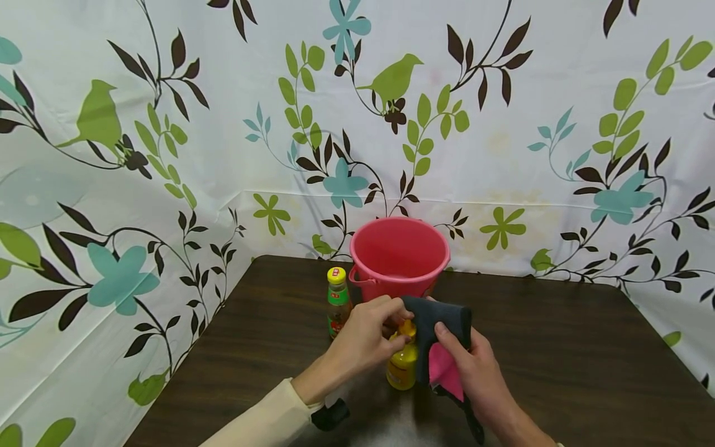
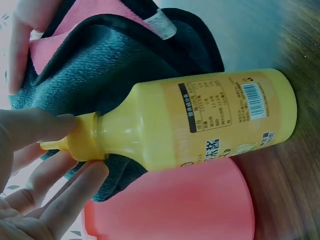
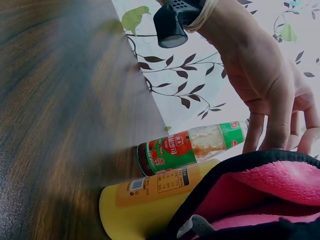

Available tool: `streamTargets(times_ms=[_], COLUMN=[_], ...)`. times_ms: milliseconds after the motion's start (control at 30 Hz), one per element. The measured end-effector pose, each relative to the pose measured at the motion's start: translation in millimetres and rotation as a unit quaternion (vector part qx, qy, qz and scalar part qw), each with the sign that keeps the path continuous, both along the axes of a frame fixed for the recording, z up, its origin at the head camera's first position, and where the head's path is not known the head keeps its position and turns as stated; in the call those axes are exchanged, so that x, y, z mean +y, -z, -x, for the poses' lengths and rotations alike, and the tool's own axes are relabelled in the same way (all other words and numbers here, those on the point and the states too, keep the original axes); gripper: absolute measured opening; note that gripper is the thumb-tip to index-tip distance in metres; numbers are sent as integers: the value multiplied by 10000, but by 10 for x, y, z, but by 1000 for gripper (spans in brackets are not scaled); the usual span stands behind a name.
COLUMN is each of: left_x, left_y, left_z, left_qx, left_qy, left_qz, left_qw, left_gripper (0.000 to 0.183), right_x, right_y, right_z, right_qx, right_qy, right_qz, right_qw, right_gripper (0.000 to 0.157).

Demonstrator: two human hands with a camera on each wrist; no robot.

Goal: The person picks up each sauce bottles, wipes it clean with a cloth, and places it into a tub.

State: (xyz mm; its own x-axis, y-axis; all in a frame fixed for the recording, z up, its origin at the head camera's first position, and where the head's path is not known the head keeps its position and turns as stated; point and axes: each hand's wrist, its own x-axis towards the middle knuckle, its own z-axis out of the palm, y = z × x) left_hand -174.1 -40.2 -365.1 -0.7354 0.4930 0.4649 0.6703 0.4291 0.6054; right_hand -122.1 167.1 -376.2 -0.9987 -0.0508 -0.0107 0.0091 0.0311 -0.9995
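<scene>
"Two hands are over the table (image 1: 558, 347), is it correct?"

"Yes, it is correct. The left hand (image 1: 365, 332) pinches the cap (image 2: 87, 136) of a yellow bottle (image 1: 402, 367); its fingers lie on two opposite sides of this cap."

"And where does the yellow bottle stand?"

"It is upright on the table, approximately midway between the left edge and the right edge, and farther from the far edge than the other standing objects."

"What about the right hand (image 1: 483, 366)?"

"It grips a dark cloth (image 1: 424, 338) with a pink side, and the thumb presses on the outside. The cloth hangs just beside the yellow bottle (whether the two are touching, I honestly cannot tell)."

"Which objects are behind?"

"Near the far edge stands a pink bucket (image 1: 391, 287). Just beside it, toward the left edge of the table, there is a glass bottle (image 1: 337, 301) with a yellow lid and a green and red label. The left hand and its arm hide a part of it in the head view."

"And at the left wrist?"

"I see a black device (image 1: 331, 415) beside the pale sleeve (image 1: 268, 413). Beyond the far edge hangs white fabric (image 1: 475, 155), printed with leaves, flowers and birds."
</scene>
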Motion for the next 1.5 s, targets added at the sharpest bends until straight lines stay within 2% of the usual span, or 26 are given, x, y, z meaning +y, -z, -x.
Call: streamTargets(times_ms=[200, 333, 633, 967, 1167, 1500], left_x=[-17, -24, -19, -15, -5, -5], left_y=[1, 24, 52, 32, 26, 34], left_z=[7, 5, 1, -1, 3, 7], left_qx=[-238, -348, -220, -190, -63, -159], left_qy=[116, 204, 96, 56, 50, 149], left_qz=[-85, -241, -234, -167, -113, -144], left_qw=[9996, 9989, 9994, 9997, 9999, 9997], left_gripper=[22, 23, 24, 27, 25, 24], right_x=[-31, -66, -158, -139, -96, 1], right_y=[29, 82, 204, 316, 325, 432], right_z=[31, 48, 73, 110, 128, 151], right_qx=[75, 144, -136, -133, -193, -446], right_qy=[-658, -915, -611, -208, -167, -207], right_qz=[41, 56, -110, -615, -806, -1329], right_qw=[9978, 9957, 9980, 9978, 9964, 9899], right_gripper=[51, 55, 55, 47, 42, 33])
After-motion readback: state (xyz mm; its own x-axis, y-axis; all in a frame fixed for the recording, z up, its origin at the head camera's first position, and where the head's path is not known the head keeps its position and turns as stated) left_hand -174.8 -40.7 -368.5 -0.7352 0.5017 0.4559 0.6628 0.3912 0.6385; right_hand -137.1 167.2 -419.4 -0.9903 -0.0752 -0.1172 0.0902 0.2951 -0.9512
